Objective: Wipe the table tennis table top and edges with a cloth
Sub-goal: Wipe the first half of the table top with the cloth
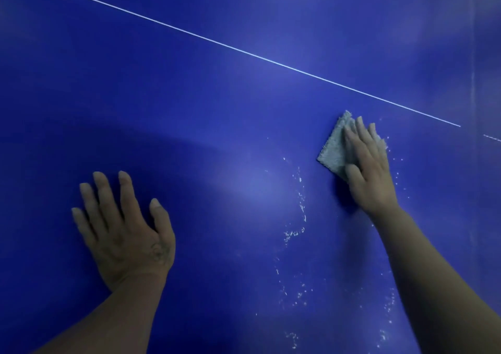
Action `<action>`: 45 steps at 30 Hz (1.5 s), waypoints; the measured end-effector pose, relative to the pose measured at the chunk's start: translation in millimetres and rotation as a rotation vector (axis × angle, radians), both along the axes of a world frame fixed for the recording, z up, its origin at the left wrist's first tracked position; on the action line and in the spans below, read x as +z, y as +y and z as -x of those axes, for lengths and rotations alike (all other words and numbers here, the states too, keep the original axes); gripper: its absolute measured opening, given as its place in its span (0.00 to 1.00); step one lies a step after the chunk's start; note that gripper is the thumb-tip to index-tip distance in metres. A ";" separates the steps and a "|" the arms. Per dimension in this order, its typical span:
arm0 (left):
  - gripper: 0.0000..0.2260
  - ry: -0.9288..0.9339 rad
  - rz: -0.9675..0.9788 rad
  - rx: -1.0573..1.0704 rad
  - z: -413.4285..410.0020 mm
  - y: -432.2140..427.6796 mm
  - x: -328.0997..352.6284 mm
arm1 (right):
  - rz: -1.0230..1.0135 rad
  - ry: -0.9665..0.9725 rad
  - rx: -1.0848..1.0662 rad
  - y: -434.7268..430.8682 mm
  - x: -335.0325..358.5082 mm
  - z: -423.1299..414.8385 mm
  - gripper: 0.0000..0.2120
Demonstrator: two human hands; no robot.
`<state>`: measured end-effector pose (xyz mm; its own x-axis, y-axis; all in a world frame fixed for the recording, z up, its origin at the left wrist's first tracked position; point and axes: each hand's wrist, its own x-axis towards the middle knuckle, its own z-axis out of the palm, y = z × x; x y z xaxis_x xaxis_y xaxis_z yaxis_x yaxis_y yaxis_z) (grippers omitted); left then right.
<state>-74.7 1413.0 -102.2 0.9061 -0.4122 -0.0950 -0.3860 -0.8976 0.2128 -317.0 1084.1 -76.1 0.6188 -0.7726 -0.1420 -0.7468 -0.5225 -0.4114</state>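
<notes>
The blue table tennis table top (217, 109) fills the whole view. A small folded grey-green cloth (334, 147) lies flat on it at the right. My right hand (370, 169) presses down on the cloth with straight fingers, the thumb lying along its near edge. My left hand (124, 229) rests flat on the bare table at the lower left, fingers spread, holding nothing.
A thin white centre line (244, 52) runs diagonally from the upper left to the right. White specks and wet streaks (298, 218) trail across the surface below and beside the cloth. A faint vertical seam (473, 82) shows near the right edge.
</notes>
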 end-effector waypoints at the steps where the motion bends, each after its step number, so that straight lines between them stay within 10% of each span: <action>1: 0.33 0.001 0.000 0.000 0.2 -0.2 0.2 | 0.032 0.043 0.091 -7.1 2.7 7.7 0.38; 10: 0.33 -0.020 -0.008 0.003 0.5 -0.4 -4.4 | 0.215 0.197 0.510 -54.5 0.6 1.1 0.35; 20: 0.32 -0.048 -0.002 0.012 2.8 -2.2 -2.4 | 0.178 0.195 -0.247 27.2 -26.2 -124.4 0.32; 34: 0.32 -0.030 0.011 0.005 1.3 1.1 1.1 | 0.269 0.097 0.375 138.0 -24.8 -36.5 0.29; 45: 0.30 -0.098 0.039 -0.011 3.2 3.4 -4.6 | 0.196 0.165 -0.142 37.4 -29.7 -40.4 0.34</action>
<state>-77.8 1416.3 -106.9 0.9055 -0.4241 0.0101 -0.4168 -0.8849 0.2077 -276.6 1121.5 -105.8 0.4836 -0.8724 -0.0708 -0.8665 -0.4657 -0.1798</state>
